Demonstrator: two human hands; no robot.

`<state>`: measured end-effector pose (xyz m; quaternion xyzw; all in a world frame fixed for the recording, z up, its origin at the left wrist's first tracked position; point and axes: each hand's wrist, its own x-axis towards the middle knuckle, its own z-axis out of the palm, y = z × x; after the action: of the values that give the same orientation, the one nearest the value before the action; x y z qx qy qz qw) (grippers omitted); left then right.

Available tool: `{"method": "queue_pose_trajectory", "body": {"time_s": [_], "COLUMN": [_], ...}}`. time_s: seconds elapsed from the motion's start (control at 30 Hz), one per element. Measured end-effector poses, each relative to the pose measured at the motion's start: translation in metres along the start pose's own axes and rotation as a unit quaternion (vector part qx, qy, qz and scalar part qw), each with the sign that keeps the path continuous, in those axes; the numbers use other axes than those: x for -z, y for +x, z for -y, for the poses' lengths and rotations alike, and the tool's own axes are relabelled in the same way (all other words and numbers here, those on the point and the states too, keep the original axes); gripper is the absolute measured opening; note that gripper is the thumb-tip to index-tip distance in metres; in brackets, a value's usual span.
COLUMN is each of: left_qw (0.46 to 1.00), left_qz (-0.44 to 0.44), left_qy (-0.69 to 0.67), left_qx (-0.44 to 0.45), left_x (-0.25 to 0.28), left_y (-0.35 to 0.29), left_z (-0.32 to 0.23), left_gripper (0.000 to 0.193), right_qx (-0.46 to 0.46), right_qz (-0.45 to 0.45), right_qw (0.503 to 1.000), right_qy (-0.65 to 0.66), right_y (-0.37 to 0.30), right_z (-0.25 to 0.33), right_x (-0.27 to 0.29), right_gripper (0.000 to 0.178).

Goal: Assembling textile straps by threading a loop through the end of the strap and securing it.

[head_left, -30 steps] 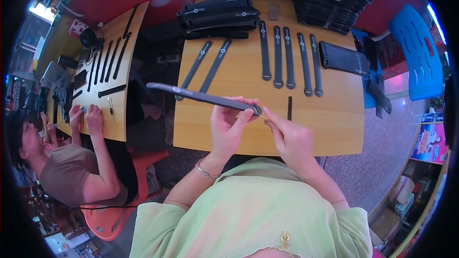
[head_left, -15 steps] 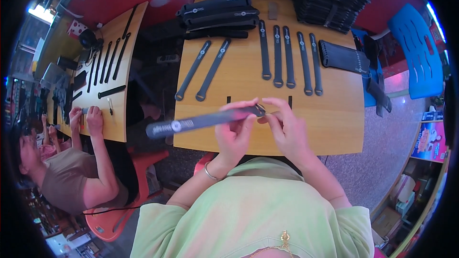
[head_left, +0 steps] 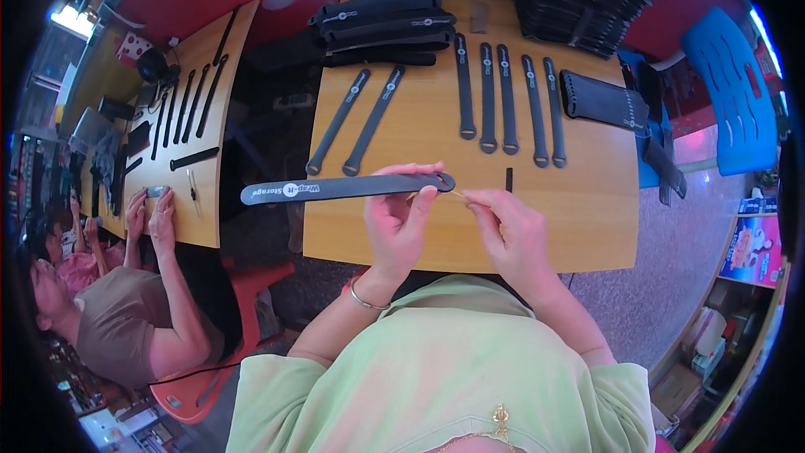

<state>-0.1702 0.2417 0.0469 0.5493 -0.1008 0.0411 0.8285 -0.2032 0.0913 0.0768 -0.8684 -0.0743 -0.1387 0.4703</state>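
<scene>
My left hand grips a dark grey strap near its slotted end, fingers behind and thumb in front. The strap's rounded tail, with white lettering, sticks out to the left over the table edge. My right hand is closed in a pinch just right of the slot. Between its fingertips and the slotted end runs a thin, pale strand, too small to name surely. Beyond my hands lie similar straps, two at left including one strap, and several at right including another strap.
A wooden table carries bundled straps, a tall black stack, a black laced-edge bundle and a short black strip. A blue chair stands at right. Left, a co-worker sits at another table.
The strap's tail has swung up and left, nearly level now. My right hand has drawn slightly right from the slotted end, exposing the strand. The co-worker's hands have shifted slightly.
</scene>
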Motion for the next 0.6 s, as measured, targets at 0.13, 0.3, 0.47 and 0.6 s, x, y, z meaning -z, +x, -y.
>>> {"method": "queue_pose_trajectory", "body": {"time_s": [0.13,0.3,0.47,0.6], "left_qw": [1.0,0.999,0.999,0.998], "left_qz": [0.005,0.014,0.029,0.031], "left_qy": [0.003,0.034,0.019,0.029], "left_qx": [-0.007,-0.025,-0.041,-0.055], "left_x": [0.0014,0.0015,0.001,-0.0005], "left_y": [-0.0002,-0.0002,-0.0019,-0.0022], "left_z": [-0.0001,-0.0006,0.0017,0.0015], "left_gripper": [0.027,0.028,0.032,0.033], "right_qx": [0.02,0.019,0.005,0.025], "right_qz": [0.001,-0.005,-0.001,-0.008], "right_qw": [0.999,0.999,1.0,0.998], "right_qy": [-0.033,-0.04,-0.031,-0.062], "right_y": [0.001,0.0001,-0.0001,-0.0003], "right_z": [0.0008,0.0008,0.0014,0.0006], "right_x": [0.0015,0.0011,0.0022,0.0023], "right_gripper": [0.015,0.014,0.014,0.013]}}
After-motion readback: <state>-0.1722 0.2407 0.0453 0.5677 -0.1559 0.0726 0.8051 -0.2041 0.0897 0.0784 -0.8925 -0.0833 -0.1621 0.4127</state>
